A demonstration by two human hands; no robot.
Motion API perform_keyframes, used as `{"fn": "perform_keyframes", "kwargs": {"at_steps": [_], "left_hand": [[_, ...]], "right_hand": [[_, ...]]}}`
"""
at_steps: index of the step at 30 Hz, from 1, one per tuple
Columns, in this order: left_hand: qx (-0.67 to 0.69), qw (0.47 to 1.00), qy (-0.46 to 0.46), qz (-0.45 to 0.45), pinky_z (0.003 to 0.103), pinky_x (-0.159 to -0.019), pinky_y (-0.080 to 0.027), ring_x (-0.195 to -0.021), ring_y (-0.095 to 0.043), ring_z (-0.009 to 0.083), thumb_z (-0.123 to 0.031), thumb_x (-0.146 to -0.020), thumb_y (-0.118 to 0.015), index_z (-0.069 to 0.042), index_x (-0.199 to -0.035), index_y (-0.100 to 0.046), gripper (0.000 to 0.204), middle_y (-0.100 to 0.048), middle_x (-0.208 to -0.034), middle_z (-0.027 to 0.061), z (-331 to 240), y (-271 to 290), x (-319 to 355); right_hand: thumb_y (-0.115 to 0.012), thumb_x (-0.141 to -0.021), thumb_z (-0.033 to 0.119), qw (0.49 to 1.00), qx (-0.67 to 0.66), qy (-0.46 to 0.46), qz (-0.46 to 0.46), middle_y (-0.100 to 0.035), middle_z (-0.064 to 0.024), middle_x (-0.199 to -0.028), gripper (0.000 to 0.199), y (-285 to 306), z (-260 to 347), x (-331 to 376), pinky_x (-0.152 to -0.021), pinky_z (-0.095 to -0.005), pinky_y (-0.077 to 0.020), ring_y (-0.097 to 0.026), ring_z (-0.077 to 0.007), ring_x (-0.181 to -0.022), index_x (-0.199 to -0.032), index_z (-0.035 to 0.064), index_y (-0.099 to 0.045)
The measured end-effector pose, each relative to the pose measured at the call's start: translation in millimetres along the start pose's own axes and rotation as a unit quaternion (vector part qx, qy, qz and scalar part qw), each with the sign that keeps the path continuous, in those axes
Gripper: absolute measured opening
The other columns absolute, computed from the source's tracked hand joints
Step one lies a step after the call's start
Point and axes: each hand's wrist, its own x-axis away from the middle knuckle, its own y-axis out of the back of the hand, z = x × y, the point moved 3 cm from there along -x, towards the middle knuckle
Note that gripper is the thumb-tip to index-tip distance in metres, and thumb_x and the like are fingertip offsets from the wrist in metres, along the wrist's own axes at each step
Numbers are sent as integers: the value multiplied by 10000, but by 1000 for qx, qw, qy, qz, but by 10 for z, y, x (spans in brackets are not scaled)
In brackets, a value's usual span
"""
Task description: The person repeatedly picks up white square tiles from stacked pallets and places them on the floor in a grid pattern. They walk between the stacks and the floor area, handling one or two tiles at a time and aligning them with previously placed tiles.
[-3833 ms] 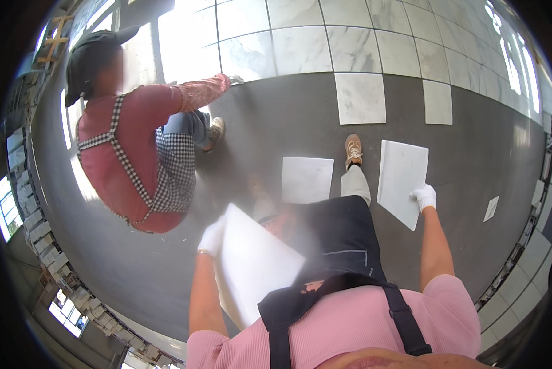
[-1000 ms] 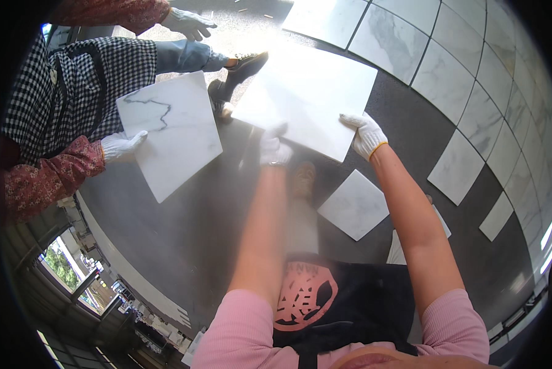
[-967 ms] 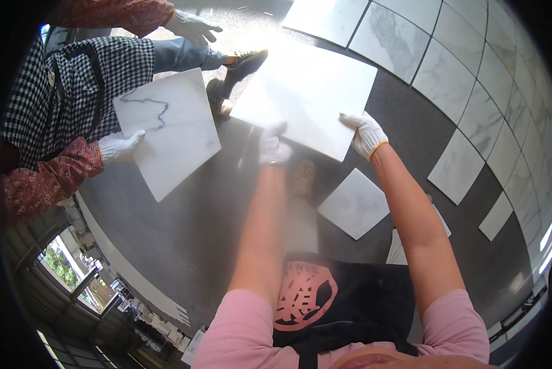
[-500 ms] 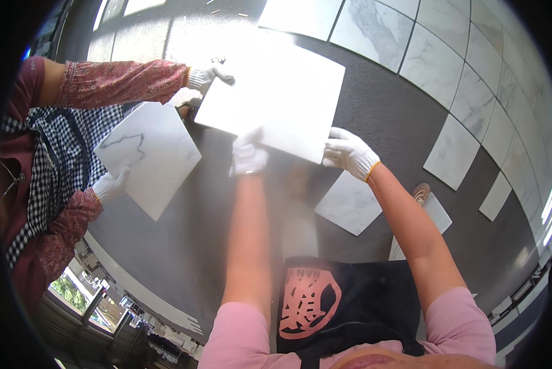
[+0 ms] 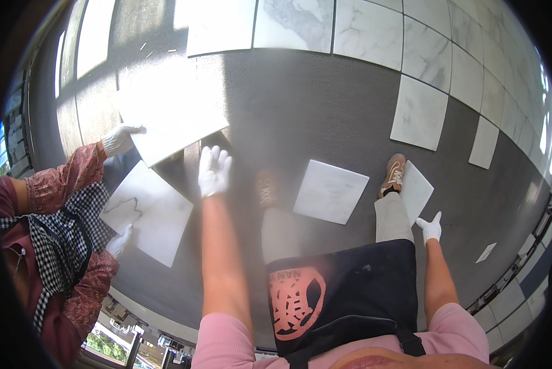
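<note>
Hovering near white tile (image 5: 170, 128), left hand (image 5: 214, 173)

tile (image 5: 331, 192) between shoes (image 5: 394, 174), co-worker (image 5: 67, 240) at left

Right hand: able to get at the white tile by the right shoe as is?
Probably yes: the right hand is open near the white tile's lower end, nothing visible between them. The brown shoe overlaps only the tile's left side.

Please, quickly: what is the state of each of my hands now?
Left hand: open, holding nothing.
Right hand: open, beside a white tile; whether it touches, I cannot tell.
</note>
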Motion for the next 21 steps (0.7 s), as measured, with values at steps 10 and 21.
{"fn": "perform_keyframes", "kwargs": {"at_steps": [10,21], "left_hand": [[-148,957,236,81,524,-1041,-494,-1243,-577,324,-286,-938,-759,-129,-1538,-446,695,-572,-1396,117,1660,-72,1515],[-319,907,249,115,466,-1019,-521,-1228,-626,326,-266,-1004,-669,-65,-1593,-370,690,-580,-1449,164,1461,-511,2239]], "right_hand": [[-812,-787,106,988,-131,12,81,-782,-160,-1025,367,-807,-396,-581,-818,-397,-554,-730,-285,-885,-1106,-63,-744],[-768,-745,80,979,-138,85,120,-758,-123,-893,297,758,111,-258,-731,-370,-564,-717,-229,-785,-1012,-47,-734]]}}
